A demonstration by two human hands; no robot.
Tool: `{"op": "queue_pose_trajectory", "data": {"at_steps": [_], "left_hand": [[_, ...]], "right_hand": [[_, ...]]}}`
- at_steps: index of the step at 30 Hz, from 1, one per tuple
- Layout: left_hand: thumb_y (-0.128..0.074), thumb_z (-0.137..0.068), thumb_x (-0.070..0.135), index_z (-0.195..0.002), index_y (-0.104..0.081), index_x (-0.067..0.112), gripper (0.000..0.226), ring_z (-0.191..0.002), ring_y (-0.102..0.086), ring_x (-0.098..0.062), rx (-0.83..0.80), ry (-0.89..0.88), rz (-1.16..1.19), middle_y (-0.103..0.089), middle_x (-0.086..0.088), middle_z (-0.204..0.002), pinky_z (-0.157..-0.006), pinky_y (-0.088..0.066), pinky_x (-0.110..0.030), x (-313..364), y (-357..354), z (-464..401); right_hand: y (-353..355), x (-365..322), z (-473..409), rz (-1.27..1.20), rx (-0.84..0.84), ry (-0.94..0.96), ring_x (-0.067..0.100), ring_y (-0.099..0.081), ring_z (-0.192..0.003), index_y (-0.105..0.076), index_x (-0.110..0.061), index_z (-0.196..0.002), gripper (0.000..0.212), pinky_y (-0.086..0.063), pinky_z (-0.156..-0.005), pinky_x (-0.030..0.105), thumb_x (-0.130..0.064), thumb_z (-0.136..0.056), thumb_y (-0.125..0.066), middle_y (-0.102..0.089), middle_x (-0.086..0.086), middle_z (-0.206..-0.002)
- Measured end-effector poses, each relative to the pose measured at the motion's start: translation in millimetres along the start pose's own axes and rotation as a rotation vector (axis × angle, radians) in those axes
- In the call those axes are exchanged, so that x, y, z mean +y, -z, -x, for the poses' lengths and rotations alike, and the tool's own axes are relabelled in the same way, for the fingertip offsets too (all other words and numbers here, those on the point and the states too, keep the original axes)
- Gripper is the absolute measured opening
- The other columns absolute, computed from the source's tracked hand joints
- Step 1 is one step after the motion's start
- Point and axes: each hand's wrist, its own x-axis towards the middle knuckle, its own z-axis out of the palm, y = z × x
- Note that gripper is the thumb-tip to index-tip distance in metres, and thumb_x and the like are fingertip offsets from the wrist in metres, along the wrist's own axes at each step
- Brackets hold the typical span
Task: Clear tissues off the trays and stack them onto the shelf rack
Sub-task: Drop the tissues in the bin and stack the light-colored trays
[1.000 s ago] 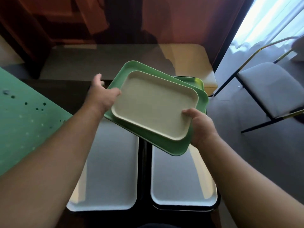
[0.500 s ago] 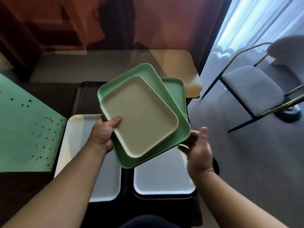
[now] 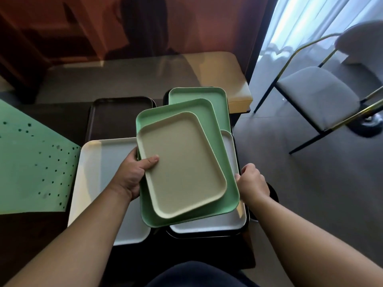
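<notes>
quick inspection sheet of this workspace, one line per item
surface: dark table, mostly covered by trays
job's things: beige tray nested in green tray, both held; second green tray behind; white trays left and right; dark tray at the back; no tissues seen
clutter: green perforated sheet at left
grippers: left hand grips the held trays, thumb on beige tray; right hand grips the right edge
cables: nothing seen
surroundings: chair, curtain

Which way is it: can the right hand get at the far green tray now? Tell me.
Probably not yet: the right hand grips the held green tray, which carries the beige tray and overlaps the far green tray.
</notes>
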Motion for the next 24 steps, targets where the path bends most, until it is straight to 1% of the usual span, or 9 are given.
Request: {"op": "queue_pose_trajectory", "data": {"at_steps": [4, 8, 10, 12, 14, 17, 18, 21, 24], "left_hand": [[-0.062, -0.090, -0.004, -0.128, -0.056, 0.008, 0.041, -0.087, -0.072, -0.037, -0.019, 0.015, -0.048, -0.070, -0.024, -0.114, -0.072, -0.063, -0.046, -3.4, -0.6, 3.0], [-0.063, -0.089, -0.005, -0.130, -0.055, 0.007, 0.043, -0.089, -0.072, -0.038, -0.044, 0.021, -0.057, -0.070, -0.025, -0.115, -0.075, -0.062, -0.049, -5.0, 0.9, 4.9], [-0.063, -0.089, -0.006, -0.129, -0.055, 0.007, 0.043, -0.089, -0.072, -0.038, -0.056, 0.026, -0.052, -0.071, -0.024, -0.114, -0.074, -0.062, -0.048, -5.1, 0.6, 6.8], [-0.062, -0.089, -0.006, -0.128, -0.056, 0.007, 0.042, -0.088, -0.073, -0.037, -0.071, 0.027, -0.052, -0.071, -0.024, -0.114, -0.073, -0.062, -0.048, -5.0, -0.2, 8.8], [-0.062, -0.089, -0.006, -0.128, -0.056, 0.008, 0.042, -0.087, -0.073, -0.036, -0.091, 0.030, -0.054, -0.071, -0.023, -0.114, -0.071, -0.063, -0.046, -3.9, -0.4, 10.2], [-0.062, -0.090, -0.005, -0.128, -0.056, 0.008, 0.041, -0.086, -0.074, -0.035, -0.115, 0.035, -0.060, -0.071, -0.023, -0.114, -0.070, -0.062, -0.044, -1.0, -1.6, 12.4], [-0.062, -0.089, -0.005, -0.128, -0.056, 0.007, 0.041, -0.086, -0.074, -0.035, -0.121, 0.036, -0.061, -0.071, -0.023, -0.114, -0.069, -0.062, -0.043, 1.1, -2.9, 13.7], [-0.063, -0.089, -0.006, -0.127, -0.056, 0.007, 0.041, -0.086, -0.074, -0.035, -0.130, 0.018, -0.067, -0.072, -0.022, -0.113, -0.069, -0.062, -0.043, 9.1, -6.3, 13.9], [-0.067, -0.087, -0.005, -0.128, -0.057, 0.013, 0.046, -0.087, -0.074, -0.033, -0.114, -0.055, -0.130, -0.074, -0.016, -0.109, -0.070, -0.062, -0.043, 18.4, -11.9, 13.3]], "right_hand": [[-0.9, -2.8, 3.5, 0.128, 0.024, 0.067, 0.033, -0.055, -0.108, -0.055, -0.014, -0.103, 0.017, -0.045, -0.074, 0.038, -0.025, -0.096, -0.045, -0.060, 0.009, -0.113], [2.5, -6.7, 7.1, 0.071, 0.016, 0.038, 0.035, -0.055, -0.108, -0.055, -0.009, -0.105, 0.021, -0.044, -0.078, 0.038, -0.025, -0.095, -0.044, -0.058, 0.012, -0.113], [5.7, -9.4, 11.0, -0.090, 0.021, 0.022, 0.035, -0.056, -0.099, -0.053, -0.009, -0.102, 0.019, -0.044, -0.077, 0.039, -0.024, -0.095, -0.043, -0.058, 0.009, -0.104], [10.2, -11.7, 15.1, -0.355, 0.000, 0.011, 0.030, -0.057, -0.090, -0.051, -0.010, -0.101, 0.016, -0.044, -0.075, 0.038, -0.023, -0.098, -0.044, -0.059, 0.005, -0.094], [15.8, -13.0, 16.9, -0.584, -0.013, 0.009, 0.024, -0.060, -0.088, -0.053, -0.013, -0.104, 0.014, -0.048, -0.076, 0.035, -0.026, -0.100, -0.049, -0.064, 0.004, -0.096], [20.2, -12.7, 19.5, -0.827, -0.033, 0.013, 0.014, -0.063, -0.081, -0.057, -0.013, -0.111, 0.012, -0.052, -0.068, 0.020, -0.021, -0.103, -0.053, -0.068, 0.003, -0.097], [21.4, -12.9, 20.9, -0.909, -0.052, -0.001, 0.014, -0.064, -0.079, -0.058, -0.011, -0.114, 0.014, -0.053, -0.067, 0.020, -0.018, -0.104, -0.053, -0.069, 0.005, -0.097], [24.6, -12.4, 22.0, -1.115, -0.114, -0.005, 0.019, -0.067, -0.081, -0.056, -0.006, -0.121, 0.019, -0.058, -0.073, 0.029, -0.013, -0.105, -0.052, -0.070, 0.012, -0.104], [28.3, -16.9, 25.7, -1.213, -0.146, 0.042, 0.020, -0.066, -0.085, -0.056, -0.009, -0.118, 0.015, -0.059, -0.081, 0.033, -0.010, -0.105, -0.050, -0.069, 0.010, -0.103]]}}
